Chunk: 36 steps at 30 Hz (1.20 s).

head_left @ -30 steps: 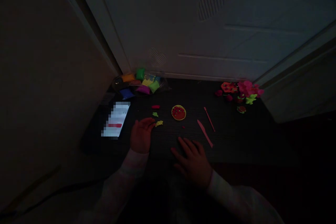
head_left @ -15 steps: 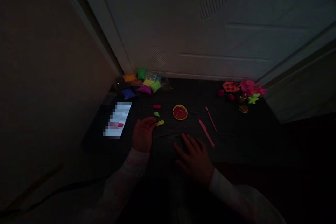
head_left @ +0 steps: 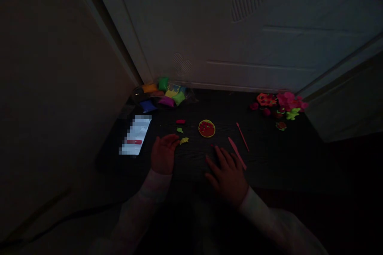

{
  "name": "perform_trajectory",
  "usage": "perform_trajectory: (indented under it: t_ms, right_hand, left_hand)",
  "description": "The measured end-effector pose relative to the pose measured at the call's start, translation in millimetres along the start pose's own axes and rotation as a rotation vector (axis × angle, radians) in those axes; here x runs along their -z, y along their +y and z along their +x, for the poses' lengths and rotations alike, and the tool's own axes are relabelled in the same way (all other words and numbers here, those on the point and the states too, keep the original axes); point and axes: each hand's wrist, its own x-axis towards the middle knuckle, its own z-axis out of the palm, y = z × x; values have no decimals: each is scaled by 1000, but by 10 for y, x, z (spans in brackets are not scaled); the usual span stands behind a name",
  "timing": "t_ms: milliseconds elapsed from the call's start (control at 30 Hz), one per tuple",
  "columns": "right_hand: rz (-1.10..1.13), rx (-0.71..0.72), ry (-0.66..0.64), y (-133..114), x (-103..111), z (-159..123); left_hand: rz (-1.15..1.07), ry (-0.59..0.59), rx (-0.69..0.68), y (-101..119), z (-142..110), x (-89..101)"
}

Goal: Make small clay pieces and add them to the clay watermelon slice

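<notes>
Phone [head_left: 136, 134]: lit up, at 10 o'clock from my left hand [head_left: 162, 156].
Left hand: half open, fingers a bit bent. I can't tell if they touch the yellow clay [head_left: 184, 140] at 2 o'clock.
Green clay [head_left: 179, 130]: at 1 o'clock from that hand.
Red circle [head_left: 206, 129]: yellow edge, at 11 o'clock from my right hand [head_left: 229, 177].
Right hand: fingers spread wide.
Pink knife [head_left: 237, 152]: at 1 o'clock, just beside those fingers.
</notes>
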Motion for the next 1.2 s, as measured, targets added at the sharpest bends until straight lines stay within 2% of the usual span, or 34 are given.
perform_trajectory:
  t_ms: [133,267,400,533,667,800,833,933,967,1067,1100,1200]
  right_hand:
    - [32,94,-47,-23,3,6]
    - [-10,-24,-37,-33,16,10]
    - [15,120,-62,-32,10,12]
    - [-34,-36,0,-5,1,24]
    - [26,144,-34,-10,-4,14]
    - [-26,-62,16,-3,-4,29]
    - [-26,-45,10,-2,-7,33]
    - [-2,140,-42,-4,-13,39]
    - [-18,123,-41,-2,-12,42]
    - [-84,-64,-1,7,-2,51]
    - [-82,-59,3,7,0,51]
    - [-14,111,-36,3,2,45]
  left_hand:
    - [-5,-9,10,2,2,1]
    - [-6,3,10,-1,7,11]
    - [-18,-6,1,-1,6,24]
    - [-21,6,12,2,9,29]
    - [-10,10,9,5,7,24]
    - [-20,26,17,13,-3,7]
    - [-20,25,18,16,-5,1]
    - [-18,29,28,24,-11,-11]
    - [-18,30,30,25,-12,-12]
    - [-16,27,25,25,-14,-7]
    - [-13,25,23,25,-13,-5]
    - [-12,31,25,27,-11,-4]
